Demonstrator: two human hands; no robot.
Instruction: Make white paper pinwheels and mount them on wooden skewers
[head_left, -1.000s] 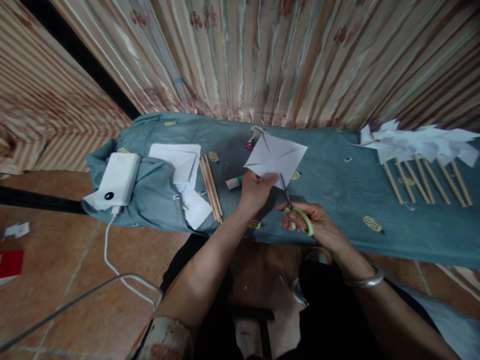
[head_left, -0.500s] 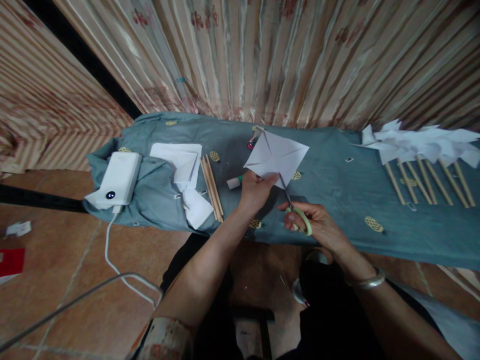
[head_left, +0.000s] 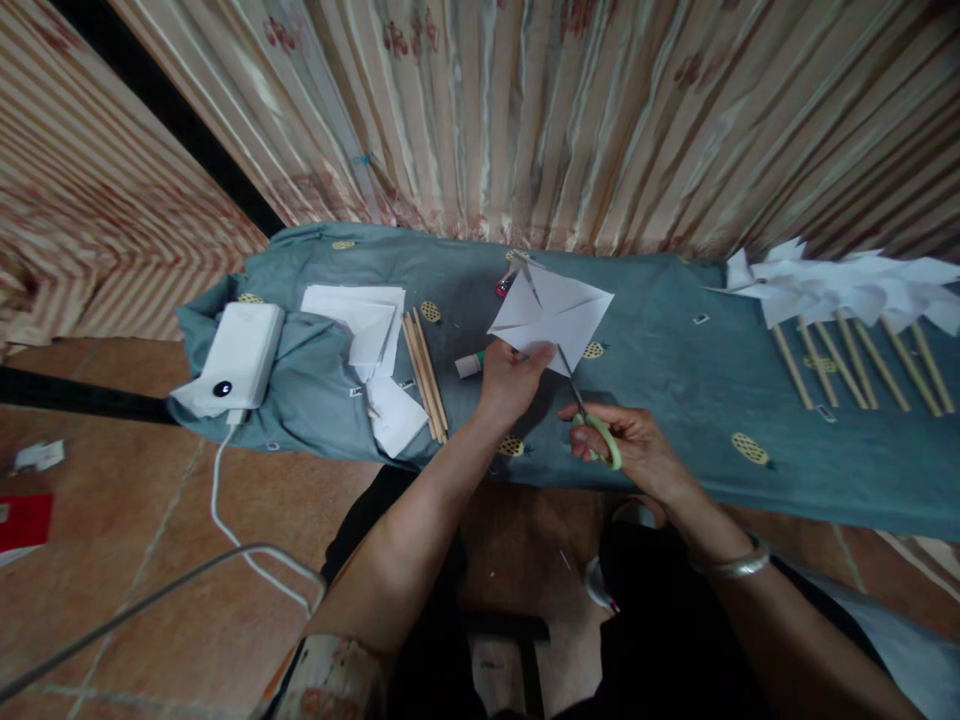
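A white paper square (head_left: 556, 308) with slits running in from its corners is held above the cloth by my left hand (head_left: 514, 382), whose fingers pinch its lower left edge. My right hand (head_left: 634, 445) is closed round the green handles of the scissors (head_left: 602, 440). The scissor blades reach up into the paper's lower corner, just right of my left thumb. A glue stick (head_left: 469, 365) lies left of my left hand, and a small pink-red object (head_left: 502, 287) sits partly behind the paper.
On the blue-green cloth (head_left: 675, 360) are wooden sticks (head_left: 425, 378), white papers (head_left: 382, 325), a cut paper piece (head_left: 396, 415) and a white power bank (head_left: 244, 355) with a cable. Several paper pinwheels (head_left: 847, 285) on sticks lie at the right. A striped curtain (head_left: 480, 120) hangs behind.
The paper's right corner has shifted slightly left and its slits look a little wider. Both hands keep nearly the same place and hold.
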